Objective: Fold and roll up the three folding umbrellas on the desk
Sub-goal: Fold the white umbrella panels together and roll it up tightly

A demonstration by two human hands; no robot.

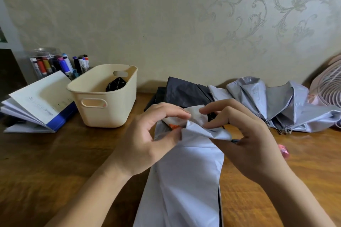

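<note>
While both hands are working at the far end of the pale lavender-white fabric folding umbrella (186, 180), which is lying lengthways on the brown wooden desk (64, 162) directly in front of the person, its canopy is sitting only loosely gathered. The left hand (147, 134) is pinching a pleat of the cloth between thumb and curled fingers, just beside a small orange patch. The right hand (245, 134) is pinching the neighbouring crumpled fold between thumb and forefinger, with its other fingers curling over the cloth. Whether a closing strap is lying among the folds cannot be told.

Risks, as judged:
- The thin cloth is looking slippery, so either pinch may be slipping and letting the pleats spring open.
- Uneven pleats would be producing a bulky roll that is hard to fasten.
- Rib tips hidden under the folds may be snagging fabric or a fingertip.
- The black fabric umbrella (184, 90) and the silver-grey fabric umbrella (273, 103), both lying unrolled at the back of the desk, are crowding the working end, so cloth may be tangling.
- A small pink object (284, 150) is lying near the right wrist and may be getting knocked away
</note>
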